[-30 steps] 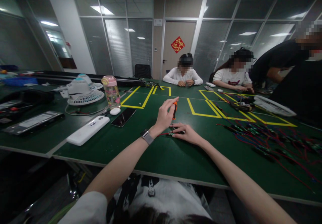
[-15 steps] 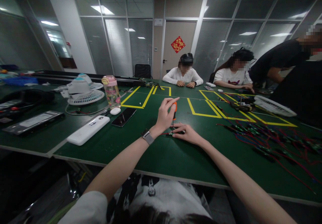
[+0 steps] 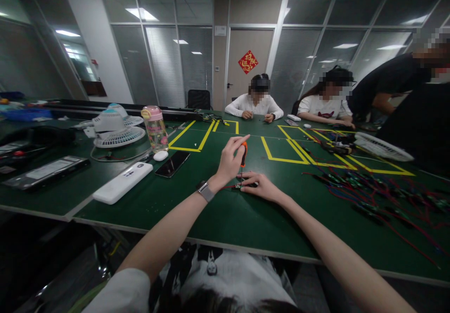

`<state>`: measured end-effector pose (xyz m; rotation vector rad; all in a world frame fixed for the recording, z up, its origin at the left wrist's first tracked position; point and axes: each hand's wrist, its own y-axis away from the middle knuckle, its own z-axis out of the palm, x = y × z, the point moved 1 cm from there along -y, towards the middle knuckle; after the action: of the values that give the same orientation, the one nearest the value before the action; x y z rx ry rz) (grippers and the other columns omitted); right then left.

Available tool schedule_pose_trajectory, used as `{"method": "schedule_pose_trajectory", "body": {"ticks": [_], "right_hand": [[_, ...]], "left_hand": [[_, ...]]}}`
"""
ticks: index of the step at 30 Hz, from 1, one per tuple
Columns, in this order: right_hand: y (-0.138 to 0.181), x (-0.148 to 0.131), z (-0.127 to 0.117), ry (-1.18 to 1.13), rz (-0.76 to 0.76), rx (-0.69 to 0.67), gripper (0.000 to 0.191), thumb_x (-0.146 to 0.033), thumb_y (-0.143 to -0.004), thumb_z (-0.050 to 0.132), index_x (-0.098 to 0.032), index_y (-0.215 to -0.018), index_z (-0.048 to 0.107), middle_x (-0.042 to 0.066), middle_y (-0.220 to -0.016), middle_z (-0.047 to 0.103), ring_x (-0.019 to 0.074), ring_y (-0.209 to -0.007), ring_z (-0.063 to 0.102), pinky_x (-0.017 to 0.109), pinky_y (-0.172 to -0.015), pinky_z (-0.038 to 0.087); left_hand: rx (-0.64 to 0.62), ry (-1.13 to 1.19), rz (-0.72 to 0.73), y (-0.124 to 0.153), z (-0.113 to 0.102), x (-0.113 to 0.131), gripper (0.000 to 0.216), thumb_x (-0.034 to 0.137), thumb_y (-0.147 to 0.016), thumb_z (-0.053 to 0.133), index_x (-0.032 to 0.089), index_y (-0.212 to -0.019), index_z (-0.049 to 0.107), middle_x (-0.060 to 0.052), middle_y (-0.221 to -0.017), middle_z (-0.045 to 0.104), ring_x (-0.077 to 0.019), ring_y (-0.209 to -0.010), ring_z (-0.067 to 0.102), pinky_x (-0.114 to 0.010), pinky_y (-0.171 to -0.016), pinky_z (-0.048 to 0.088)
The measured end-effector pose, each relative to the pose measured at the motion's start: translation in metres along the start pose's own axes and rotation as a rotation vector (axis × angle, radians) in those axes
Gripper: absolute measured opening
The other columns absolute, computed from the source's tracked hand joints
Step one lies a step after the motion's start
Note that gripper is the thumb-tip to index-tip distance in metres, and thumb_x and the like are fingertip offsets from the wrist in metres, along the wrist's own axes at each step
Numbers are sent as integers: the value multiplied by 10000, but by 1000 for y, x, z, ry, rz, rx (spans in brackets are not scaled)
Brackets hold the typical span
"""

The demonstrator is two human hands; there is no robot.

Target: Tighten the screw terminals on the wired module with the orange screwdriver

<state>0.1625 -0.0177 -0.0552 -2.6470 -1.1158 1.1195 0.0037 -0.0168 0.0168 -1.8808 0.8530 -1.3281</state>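
Gripped in my left hand is a screwdriver with an orange and black handle, held upright. Its thin shaft points down at a small circuit board on the green table. A red wire runs out from the board to the left. My right hand rests low on the tabletop, its fingers closed around the board's right side and near the screwdriver's tip. The fine details of the board are too small to make out.
A phone, a white power bank, a water bottle and a fan stand on the left. Wired boards lie in a tangle on the right. Yellow tape marks the table. Other people sit across.
The screwdriver handle has turned or tilted slightly in my left hand. Both hands stay in nearly the same place. The person across has shifted their hands a little.
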Motion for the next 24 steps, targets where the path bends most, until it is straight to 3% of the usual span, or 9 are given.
{"method": "schedule_pose_trajectory", "body": {"ticks": [3, 8, 17, 24], "right_hand": [[0, -1, 0, 1, 3, -1, 249, -393, -780, 647, -254, -969, 729, 95, -1222, 625, 276, -1185, 535, 518, -1069, 309], [0, -3, 0, -9, 14, 8, 246, -399, -776, 649, -255, -957, 733, 97, -1216, 628, 280, -1173, 544, 523, -1060, 319], [1, -3, 0, 16, 6, 24, 230, -375, -775, 648, -251, -947, 738, 96, -1192, 643, 279, -1139, 569, 509, -1042, 352], [1, -2, 2, 10, 19, 47, 198, -363, -765, 656, -256, -905, 746, 91, -1151, 664, 280, -1120, 582, 523, -1042, 343]], "left_hand": [[-16, 51, -6, 0, 0, -1, 322, 203, -934, 391, 200, -1209, 560, -58, -1088, 628, -155, -1010, 575, -303, -911, 439], [20, -41, 21, 1, 0, 5, 233, 245, -857, 563, 206, -1075, 636, -35, -925, 615, -137, -830, 568, -266, -785, 463], [-74, 96, 5, -1, 0, 2, 331, 203, -942, 369, 214, -1210, 563, -58, -1135, 626, -161, -1052, 573, -314, -931, 438], [27, -32, 31, 0, 0, 7, 202, 252, -839, 591, 210, -1022, 666, -28, -889, 577, -130, -815, 553, -261, -795, 463]]}}
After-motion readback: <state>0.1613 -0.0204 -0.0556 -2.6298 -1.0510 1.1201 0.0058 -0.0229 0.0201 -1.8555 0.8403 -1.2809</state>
